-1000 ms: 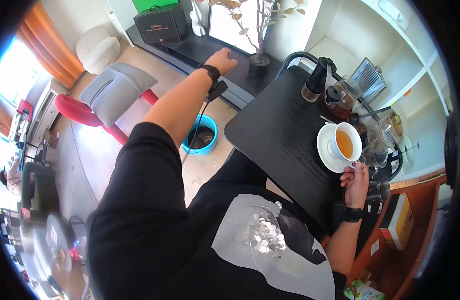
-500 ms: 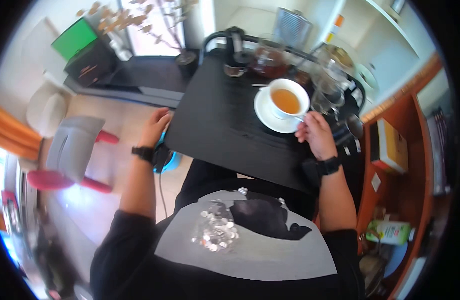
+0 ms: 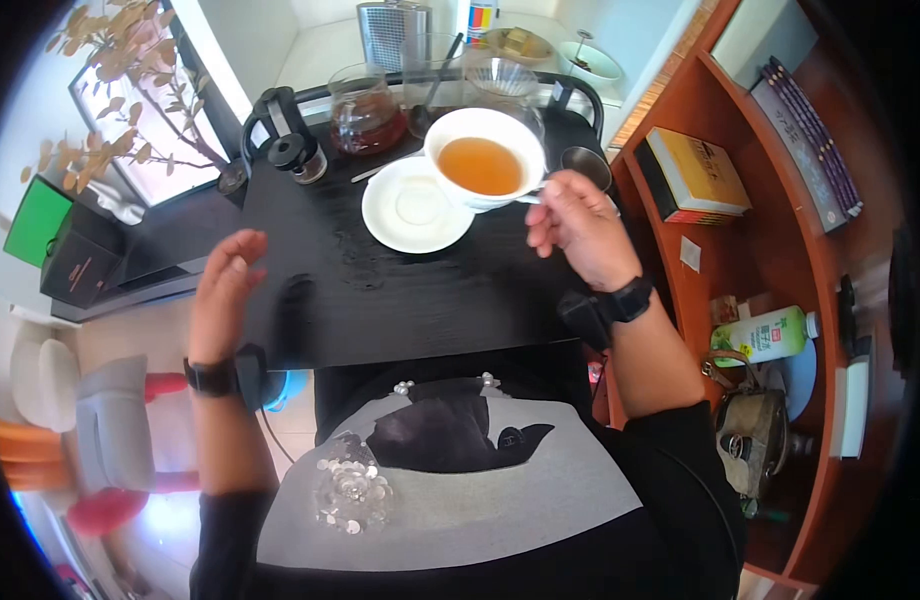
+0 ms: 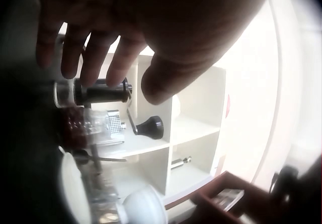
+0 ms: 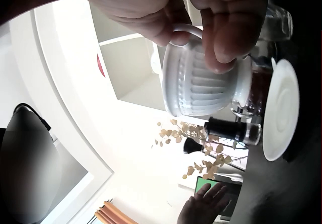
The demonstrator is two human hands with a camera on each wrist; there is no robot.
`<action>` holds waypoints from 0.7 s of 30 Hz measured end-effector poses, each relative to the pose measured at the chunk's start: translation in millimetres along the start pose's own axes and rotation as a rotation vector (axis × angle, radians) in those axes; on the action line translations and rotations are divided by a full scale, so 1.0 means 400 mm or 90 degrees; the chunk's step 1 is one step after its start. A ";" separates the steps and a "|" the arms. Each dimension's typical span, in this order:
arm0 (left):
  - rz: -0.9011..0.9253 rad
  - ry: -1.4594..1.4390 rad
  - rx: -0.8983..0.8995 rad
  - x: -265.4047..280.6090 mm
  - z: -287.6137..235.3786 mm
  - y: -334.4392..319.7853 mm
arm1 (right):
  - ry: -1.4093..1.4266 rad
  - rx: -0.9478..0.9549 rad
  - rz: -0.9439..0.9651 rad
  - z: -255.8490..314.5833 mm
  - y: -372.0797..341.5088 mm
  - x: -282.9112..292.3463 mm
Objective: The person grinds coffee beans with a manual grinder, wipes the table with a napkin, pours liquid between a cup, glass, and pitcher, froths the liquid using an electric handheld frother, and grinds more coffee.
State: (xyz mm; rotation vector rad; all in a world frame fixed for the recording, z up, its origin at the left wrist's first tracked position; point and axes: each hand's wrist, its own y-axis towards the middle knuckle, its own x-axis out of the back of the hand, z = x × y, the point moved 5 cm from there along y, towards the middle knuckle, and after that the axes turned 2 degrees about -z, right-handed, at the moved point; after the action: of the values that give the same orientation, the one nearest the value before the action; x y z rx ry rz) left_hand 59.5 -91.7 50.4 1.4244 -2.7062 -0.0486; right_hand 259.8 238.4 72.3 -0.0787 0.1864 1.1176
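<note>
- Cup (image 3: 485, 160), white with amber liquid inside, is in your right hand (image 3: 585, 235), up off the saucer (image 3: 392, 215) and apart from it. Looks about upright in the right wrist view.
- Grip, right: your thumb and fingers pinch the cup's handle (image 5: 186, 28) at its side; the cup's ribbed outside shows below them.
- Grip, left: your left hand (image 3: 227, 290) holds nothing. Fingers spread a bit, lightly bent, over the left side of the table (image 3: 410, 310). Well apart from the cup.
- Saucer sits on the black table, partly under the cup in the head view.
- Thin metal stick (image 3: 378, 171) lies just beside the saucer, left side. Can't tell what its hidden end looks like.
- Jug (image 3: 365, 125), glass, dark reddish liquid in it, stands behind the saucer, on the far side of the table.
- Grinder (image 3: 288, 152), black with a see-through base, stands left of the jug.
- Glass dripper (image 3: 500, 82), ribbed, is behind the cup, among other glassware partly hidden.
- Metal cup (image 3: 588, 165), dark, near your right hand, partly hidden by it.
- Shelf (image 3: 780, 265) to your right, reddish brown, holds a yellow box (image 3: 698, 172) and a green-capped bottle (image 3: 765, 337).
</note>
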 end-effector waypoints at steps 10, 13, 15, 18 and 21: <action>-0.177 -0.591 0.152 -0.038 0.151 0.311 | -0.082 0.125 -0.194 0.170 -0.150 0.217; -0.147 -0.630 0.176 -0.040 0.232 0.348 | -0.105 0.135 -0.251 0.190 -0.184 0.269; -0.079 -0.639 0.162 -0.025 0.243 0.353 | -0.136 0.126 -0.302 0.197 -0.197 0.292; -0.039 -0.650 0.163 -0.027 0.236 0.346 | -0.153 0.124 -0.335 0.189 -0.202 0.348; 0.011 -0.625 0.147 -0.029 0.239 0.352 | -0.180 0.116 -0.359 0.186 -0.198 0.365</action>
State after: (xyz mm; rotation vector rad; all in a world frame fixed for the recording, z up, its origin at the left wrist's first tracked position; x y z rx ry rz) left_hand -57.9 -3.3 -36.0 1.7753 -3.5699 -0.6015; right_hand 401.0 344.5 115.2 0.1806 0.0063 0.5375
